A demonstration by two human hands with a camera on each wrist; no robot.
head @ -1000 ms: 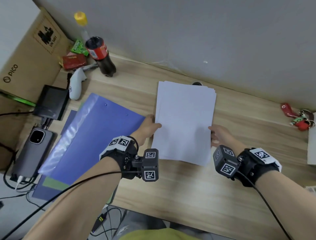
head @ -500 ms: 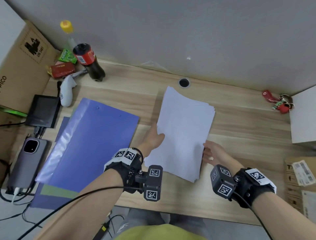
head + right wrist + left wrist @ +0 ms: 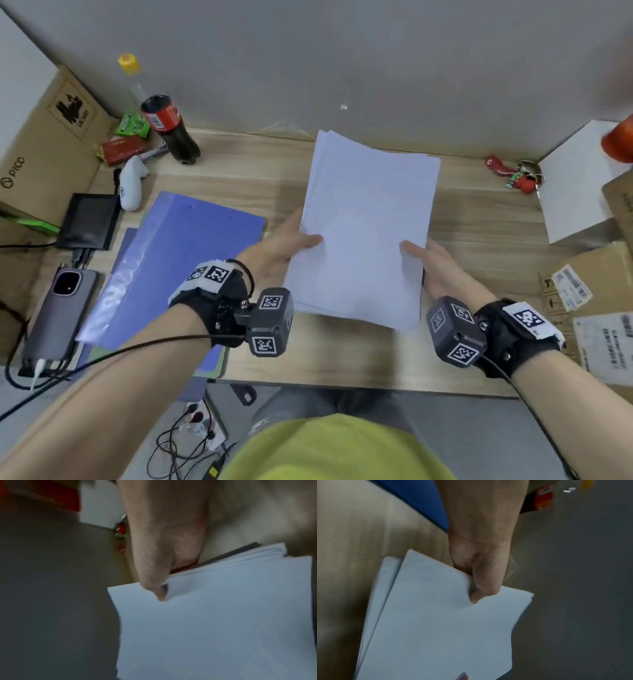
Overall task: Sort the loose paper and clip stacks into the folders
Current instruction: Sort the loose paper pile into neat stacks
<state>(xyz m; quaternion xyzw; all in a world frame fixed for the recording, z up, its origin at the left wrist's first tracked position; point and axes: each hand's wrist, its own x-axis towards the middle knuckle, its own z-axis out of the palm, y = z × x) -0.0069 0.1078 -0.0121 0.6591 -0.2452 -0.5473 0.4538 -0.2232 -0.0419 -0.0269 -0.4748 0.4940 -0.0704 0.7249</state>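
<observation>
A stack of white paper (image 3: 366,222) is lifted off the wooden desk (image 3: 479,240), tilted up toward me. My left hand (image 3: 287,243) pinches its left edge, thumb on top (image 3: 481,588). My right hand (image 3: 428,263) pinches the right edge, thumb on top (image 3: 154,586). The sheets (image 3: 436,622) (image 3: 223,615) fan slightly at the corners. A blue folder (image 3: 178,260) lies shut on the desk to the left of the stack, on top of other folders.
A cola bottle (image 3: 169,130), snack packets (image 3: 123,149), a white controller (image 3: 132,183), a black box (image 3: 89,221) and a phone (image 3: 58,308) crowd the left. Keys (image 3: 517,174) and cardboard boxes (image 3: 589,291) sit right. A grey wall runs behind.
The paper stack has been lifted from lying flat on the desk and raised toward me. Both thumbs now lie on top of the sheets, and the right hand has closed on the edge.
</observation>
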